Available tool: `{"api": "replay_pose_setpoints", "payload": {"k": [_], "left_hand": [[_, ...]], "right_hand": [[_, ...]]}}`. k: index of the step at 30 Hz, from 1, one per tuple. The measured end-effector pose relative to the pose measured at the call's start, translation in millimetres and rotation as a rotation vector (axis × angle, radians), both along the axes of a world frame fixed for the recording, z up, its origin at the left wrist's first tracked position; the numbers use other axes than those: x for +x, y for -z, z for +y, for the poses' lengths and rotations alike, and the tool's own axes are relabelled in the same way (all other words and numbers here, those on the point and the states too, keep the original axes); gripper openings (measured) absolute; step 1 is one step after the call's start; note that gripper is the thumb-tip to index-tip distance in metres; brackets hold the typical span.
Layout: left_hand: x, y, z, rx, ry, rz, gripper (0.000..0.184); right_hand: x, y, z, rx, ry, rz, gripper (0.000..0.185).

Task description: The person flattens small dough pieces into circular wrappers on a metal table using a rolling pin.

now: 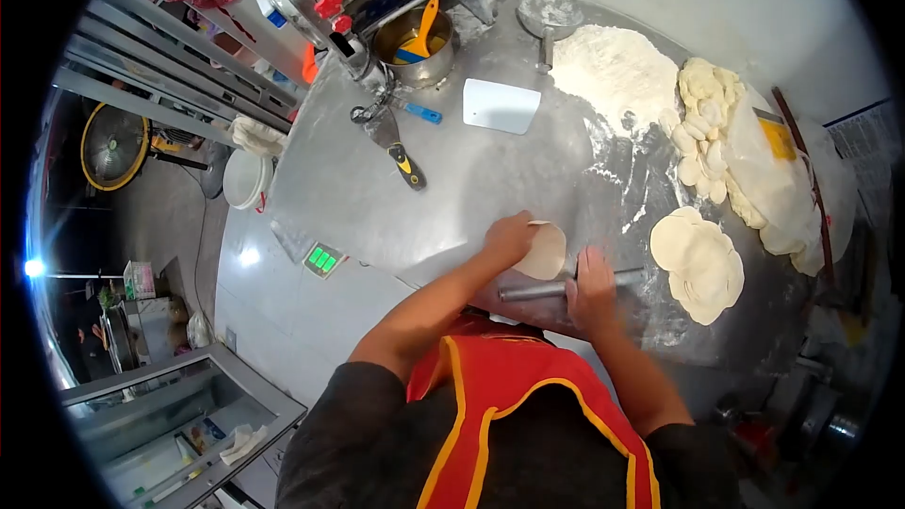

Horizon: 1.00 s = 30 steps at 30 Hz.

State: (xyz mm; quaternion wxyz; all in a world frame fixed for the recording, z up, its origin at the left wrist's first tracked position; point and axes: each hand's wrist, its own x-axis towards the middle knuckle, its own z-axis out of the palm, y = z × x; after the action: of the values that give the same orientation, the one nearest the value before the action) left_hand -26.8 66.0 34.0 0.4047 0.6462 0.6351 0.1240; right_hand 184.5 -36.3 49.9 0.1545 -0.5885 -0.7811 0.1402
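A thin round dough wrapper [544,253] lies on the metal table near its front edge. My left hand [510,238] pinches the wrapper's left edge, fingers closed on it. Just to the right, my right hand [594,285] is closed over a grey metal rolling pin [533,292], with its palm across the bar and its fingertips pointing away from me. The pin lies beside the near right side of the wrapper. Further right, several rolled wrappers [699,266] overlap in a loose pile.
Loose flour [613,71] covers the back right, beside dough pieces [699,146] and a plastic bag [768,174]. A white scraper [501,106], a putty knife [407,168] and a pot [415,49] with an orange-handled brush stand further back. A green-lit scale display [322,260] sits left.
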Motion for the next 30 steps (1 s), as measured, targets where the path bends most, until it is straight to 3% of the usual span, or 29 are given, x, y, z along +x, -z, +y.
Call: {"api": "replay_pose_setpoints", "payload": {"k": [1, 3, 4, 7, 10, 12, 14, 16, 19, 22, 24, 25, 28, 29, 30], "left_hand": [[-8.5, 6.5, -7.3, 0.103, 0.002, -0.133, 0.030], [-9.5, -1.3, -6.9, -0.009, 0.208, -0.103, 0.031], [-8.1, -12.3, 1.8, -0.054, 0.312, -0.088, 0.031], [23.0, -15.3, 23.7, 0.066, 0.260, -0.024, 0.033], [31.8, -24.1, 34.9, -0.094, 0.387, 0.122, 0.034], [14.2, -22.9, 26.9, -0.031, 0.310, 0.113, 0.034], [-8.6, -11.9, 19.9, 0.004, 0.177, 0.031, 0.034], [-24.9, 9.4, 5.3, -0.007, -0.021, -0.122, 0.034], [-21.5, 19.0, 9.5, 0.021, 0.318, -0.119, 0.034], [10.8, -22.4, 31.3, -0.036, 0.323, 0.120, 0.034], [15.7, -35.8, 37.9, -0.081, 0.403, 0.147, 0.032], [14.4, -38.1, 37.1, -0.108, 0.447, 0.161, 0.032], [-15.6, -18.6, 28.5, 0.001, 0.284, 0.178, 0.032], [-26.8, 16.6, 20.7, -0.021, 0.136, 0.103, 0.027], [-35.9, 29.3, 12.2, -0.005, 0.157, 0.054, 0.027]], "right_hand": [[-1.3, 2.5, 2.7, 0.089, 0.004, -0.036, 0.057], [-7.6, 9.6, 17.5, 0.262, 0.008, -0.104, 0.055], [-14.0, 5.6, 40.5, 0.203, 0.046, -0.090, 0.054], [-28.9, 11.6, 122.8, 0.178, 0.165, -0.029, 0.052], [-36.6, -6.9, 124.6, 0.032, 0.182, 0.053, 0.052], [-22.3, -2.5, 68.6, 0.134, 0.048, -0.056, 0.054], [-2.8, -4.9, 8.2, 0.089, -0.084, 0.005, 0.056], [-4.4, -10.4, 0.4, 0.041, -0.036, -0.010, 0.057], [-23.0, -2.9, 50.1, 0.156, 0.037, -0.036, 0.058], [-36.8, 12.6, 116.4, 0.141, 0.136, -0.010, 0.057], [-40.4, 9.1, 131.2, 0.136, 0.125, -0.054, 0.056], [-39.9, 4.6, 115.5, 0.128, 0.090, -0.041, 0.056], [-14.4, -6.2, 21.8, 0.074, -0.033, 0.000, 0.056], [-5.4, -4.4, -0.4, 0.023, -0.075, 0.027, 0.056], [-5.8, -5.3, -1.5, 0.029, -0.063, 0.032, 0.056]]}}
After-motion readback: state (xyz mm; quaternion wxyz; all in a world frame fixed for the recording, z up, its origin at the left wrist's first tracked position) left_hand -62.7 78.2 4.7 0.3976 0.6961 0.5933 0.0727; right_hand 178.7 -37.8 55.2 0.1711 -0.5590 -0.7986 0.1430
